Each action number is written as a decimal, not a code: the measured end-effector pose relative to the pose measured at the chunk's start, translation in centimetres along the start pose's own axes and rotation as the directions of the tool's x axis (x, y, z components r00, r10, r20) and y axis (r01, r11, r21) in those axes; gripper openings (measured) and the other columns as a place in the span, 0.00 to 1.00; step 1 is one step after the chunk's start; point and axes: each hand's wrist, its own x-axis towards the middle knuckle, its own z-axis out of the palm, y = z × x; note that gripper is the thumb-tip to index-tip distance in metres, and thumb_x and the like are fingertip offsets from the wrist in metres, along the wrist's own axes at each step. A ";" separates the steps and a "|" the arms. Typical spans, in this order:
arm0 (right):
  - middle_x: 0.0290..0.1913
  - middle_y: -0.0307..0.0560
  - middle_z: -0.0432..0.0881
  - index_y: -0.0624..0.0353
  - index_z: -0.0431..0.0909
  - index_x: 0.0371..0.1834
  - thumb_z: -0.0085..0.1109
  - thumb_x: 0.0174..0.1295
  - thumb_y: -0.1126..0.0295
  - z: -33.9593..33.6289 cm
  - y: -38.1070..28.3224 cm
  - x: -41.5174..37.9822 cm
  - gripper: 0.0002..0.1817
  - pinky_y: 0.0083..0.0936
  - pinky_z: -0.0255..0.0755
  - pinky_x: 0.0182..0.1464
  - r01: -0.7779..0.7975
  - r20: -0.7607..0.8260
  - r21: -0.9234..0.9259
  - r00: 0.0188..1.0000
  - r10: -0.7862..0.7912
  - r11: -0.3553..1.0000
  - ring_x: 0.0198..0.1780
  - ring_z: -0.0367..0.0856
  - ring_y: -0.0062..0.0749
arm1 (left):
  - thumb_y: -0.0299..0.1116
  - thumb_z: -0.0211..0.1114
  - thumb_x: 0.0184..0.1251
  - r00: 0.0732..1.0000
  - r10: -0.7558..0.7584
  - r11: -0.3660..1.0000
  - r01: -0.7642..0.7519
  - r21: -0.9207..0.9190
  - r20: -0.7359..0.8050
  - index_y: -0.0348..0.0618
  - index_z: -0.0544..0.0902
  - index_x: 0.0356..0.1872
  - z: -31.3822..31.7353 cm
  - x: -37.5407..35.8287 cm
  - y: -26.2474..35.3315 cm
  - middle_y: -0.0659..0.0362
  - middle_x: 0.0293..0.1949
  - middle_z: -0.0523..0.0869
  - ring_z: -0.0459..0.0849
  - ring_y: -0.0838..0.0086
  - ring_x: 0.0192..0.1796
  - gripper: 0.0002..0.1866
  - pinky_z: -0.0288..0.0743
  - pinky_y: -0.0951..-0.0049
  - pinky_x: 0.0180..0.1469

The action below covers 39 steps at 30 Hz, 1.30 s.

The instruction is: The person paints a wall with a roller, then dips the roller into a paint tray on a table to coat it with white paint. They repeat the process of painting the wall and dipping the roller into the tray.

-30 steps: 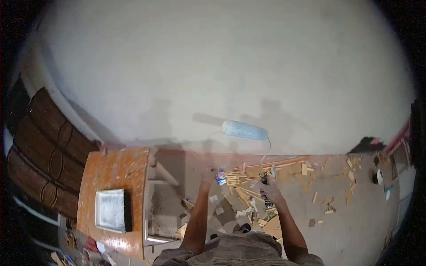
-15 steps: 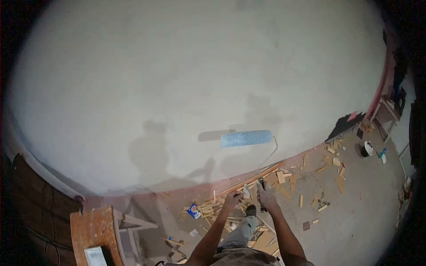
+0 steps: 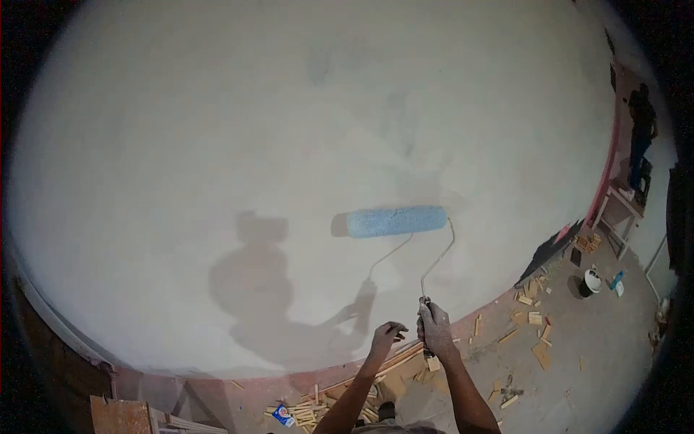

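My right hand [image 3: 435,329] is wrapped round the handle of a paint roller [image 3: 397,221]. The roller has a fluffy light-blue sleeve and a thin bent wire frame. Its sleeve lies level, at or very near the pale wall [image 3: 181,145]; whether it touches cannot be told. To the left of the handle hovers my left hand [image 3: 390,336], holding nothing, its fingers loosely bent and apart. Dusty white marks cover the right hand. Shadows of my body and the roller fall on the wall.
Wood offcuts [image 3: 535,318] litter the floor along the wall's foot, with a blue packet [image 3: 283,415] among them. At lower left stands a wooden bench [image 3: 119,416]. A bucket [image 3: 590,283] sits at right, near a trestle [image 3: 618,217] with a person [image 3: 640,134] on or behind it.
My view has tilted upward, so more wall and less floor show. The roller and both hands have risen along the wall. A person at the far right shows more fully.
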 end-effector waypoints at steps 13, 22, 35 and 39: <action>0.11 0.35 0.63 0.55 0.64 0.28 0.43 0.65 0.60 -7.8 -4.8 8.5 0.13 0.16 0.56 0.08 0.096 -0.031 0.306 0.995 -0.091 0.947 0.07 0.61 0.18 | 0.27 0.54 0.63 0.969 0.247 0.969 -0.247 -0.010 -0.016 0.36 0.78 0.32 6.9 6.8 6.9 0.59 0.30 0.81 0.78 0.78 0.31 0.06 0.73 0.78 0.37; 0.13 0.36 0.63 0.59 0.65 0.29 0.42 0.66 0.64 -7.9 -7.0 8.8 0.11 0.16 0.57 0.09 0.125 0.213 0.299 0.957 -0.195 0.946 0.08 0.61 0.19 | 0.31 0.51 0.65 0.919 0.347 0.936 -0.353 0.001 -0.188 0.35 0.76 0.28 9.9 7.4 8.6 0.60 0.25 0.77 0.77 0.76 0.31 0.10 0.71 0.76 0.38; 0.13 0.36 0.64 0.61 0.66 0.30 0.39 0.66 0.65 5.7 -12.5 8.4 0.12 0.15 0.57 0.09 0.269 0.379 0.274 0.852 -0.361 0.923 0.09 0.62 0.17 | 0.34 0.56 0.64 0.787 0.461 0.887 -0.391 0.246 -0.411 0.35 0.77 0.35 2.1 1.6 13.6 0.59 0.28 0.80 0.79 0.77 0.33 0.11 0.74 0.74 0.40; 0.13 0.36 0.64 0.61 0.65 0.28 0.38 0.67 0.63 9.5 -18.6 9.9 0.14 0.16 0.56 0.10 0.385 0.300 0.310 0.828 -0.474 0.869 0.10 0.61 0.17 | 0.36 0.51 0.67 0.715 0.651 0.741 -0.526 0.417 -0.254 0.37 0.71 0.42 2.1 1.2 22.2 0.58 0.38 0.78 0.77 0.78 0.38 0.12 0.74 0.74 0.42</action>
